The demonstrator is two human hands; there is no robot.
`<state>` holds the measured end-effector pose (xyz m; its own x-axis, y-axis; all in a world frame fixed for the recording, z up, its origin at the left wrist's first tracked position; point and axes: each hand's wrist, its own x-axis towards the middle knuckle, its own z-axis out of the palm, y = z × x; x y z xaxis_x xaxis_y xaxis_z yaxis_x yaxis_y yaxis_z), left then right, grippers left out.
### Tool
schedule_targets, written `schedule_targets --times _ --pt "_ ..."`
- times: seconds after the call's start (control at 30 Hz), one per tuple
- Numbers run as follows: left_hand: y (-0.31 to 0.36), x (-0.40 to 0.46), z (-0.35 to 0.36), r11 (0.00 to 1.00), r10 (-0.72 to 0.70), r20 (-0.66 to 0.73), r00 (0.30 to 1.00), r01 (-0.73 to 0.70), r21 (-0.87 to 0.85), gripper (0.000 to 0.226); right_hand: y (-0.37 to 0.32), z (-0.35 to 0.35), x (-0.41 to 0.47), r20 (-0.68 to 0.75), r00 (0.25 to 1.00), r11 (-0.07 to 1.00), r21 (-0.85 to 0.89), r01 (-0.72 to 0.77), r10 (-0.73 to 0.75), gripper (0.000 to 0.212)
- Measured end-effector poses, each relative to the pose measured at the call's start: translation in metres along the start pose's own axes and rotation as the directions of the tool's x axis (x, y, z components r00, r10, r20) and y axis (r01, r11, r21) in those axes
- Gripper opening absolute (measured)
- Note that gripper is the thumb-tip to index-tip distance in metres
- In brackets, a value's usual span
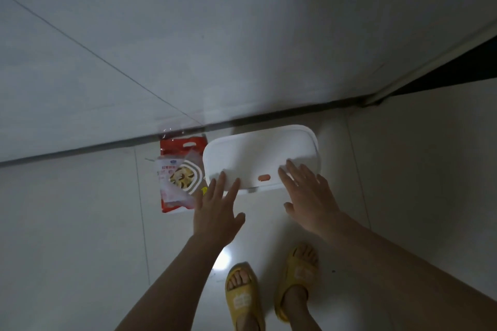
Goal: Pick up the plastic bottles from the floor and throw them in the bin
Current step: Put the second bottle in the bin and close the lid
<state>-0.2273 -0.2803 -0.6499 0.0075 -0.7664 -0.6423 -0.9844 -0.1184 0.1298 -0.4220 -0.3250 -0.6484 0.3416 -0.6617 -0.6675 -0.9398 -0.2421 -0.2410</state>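
Note:
A white bin [258, 153] with a closed lid and a small orange button stands on the floor against the wall, straight ahead. My left hand [217, 209] hovers at the lid's near left corner, fingers spread, holding nothing. My right hand [309, 196] reaches over the lid's near right edge, fingers apart and empty. No plastic bottle shows in this view.
A red and white snack bag [178, 174] lies on the floor against the bin's left side. The grey wall [242, 35] rises just behind the bin. My feet in yellow slippers [243, 295] stand on the pale tiles below my hands. A dark gap [462, 67] opens at the right.

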Motion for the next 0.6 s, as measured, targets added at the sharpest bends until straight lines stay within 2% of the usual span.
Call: schedule_targets --times 0.33,0.6 --pt "-0.005 0.009 0.043 0.997 -0.010 -0.045 0.999 0.013 0.070 0.092 -0.005 0.031 0.012 0.002 0.999 0.992 -0.124 -0.038 0.039 0.080" --pt "-0.006 0.008 0.031 0.995 -0.012 0.041 0.999 0.007 0.100 0.091 -0.005 0.025 0.005 0.047 0.996 0.991 -0.114 -0.072 0.078 0.086"
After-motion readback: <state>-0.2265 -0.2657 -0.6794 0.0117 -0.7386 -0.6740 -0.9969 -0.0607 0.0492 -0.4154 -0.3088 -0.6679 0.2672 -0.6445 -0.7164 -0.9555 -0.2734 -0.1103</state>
